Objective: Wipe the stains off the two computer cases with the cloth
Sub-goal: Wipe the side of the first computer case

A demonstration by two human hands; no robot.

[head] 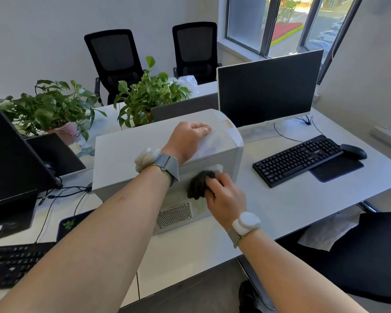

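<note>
A white computer case [127,152] lies on its side across the middle of the white desk [291,199]. My left hand [187,138] rests flat on the case's top face, fingers curled near the far right corner. My right hand [224,195] presses a dark bunched cloth [199,184] against the case's near face, just above a perforated vent grille [174,214]. A second case is not clearly visible; a dark box [57,152] lies flat at the left behind a monitor.
A monitor [269,86], black keyboard [298,159] and mouse [353,151] stand right of the case. Two potted plants [145,96] sit behind it. At the left are another monitor [11,159], keyboard [11,263] and cables. A black chair [370,256] is at the near right.
</note>
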